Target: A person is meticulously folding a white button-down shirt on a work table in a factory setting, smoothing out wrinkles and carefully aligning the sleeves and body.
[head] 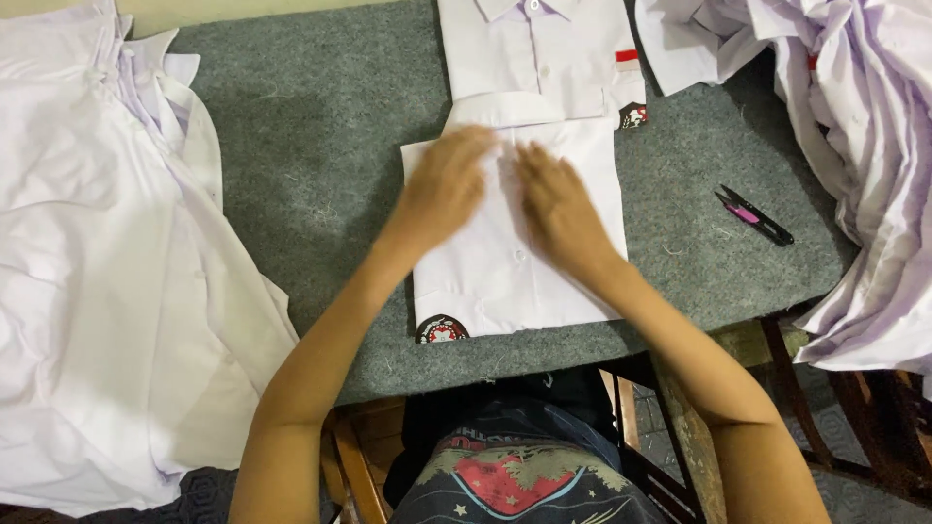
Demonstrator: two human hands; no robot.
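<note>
A folded white shirt (pixel 582 175) with a round dark badge at its near left corner lies on the grey felt table top (pixel 311 146). My left hand (pixel 445 186) lies flat on its left half, fingers spread toward the far edge. My right hand (pixel 561 212) presses flat on the middle of the shirt, just right of the button line. Neither hand grips anything. A second folded white shirt (pixel 544 53) with a red patch and a round badge lies just beyond, touching the first.
A heap of loose white shirts (pixel 87 262) covers the left side of the table. Another heap of white shirts (pixel 854 146) hangs over the right edge. A small black and pink thread snipper (pixel 755 215) lies to the right of the folded shirt. Wooden chair frames (pixel 835 408) stand below.
</note>
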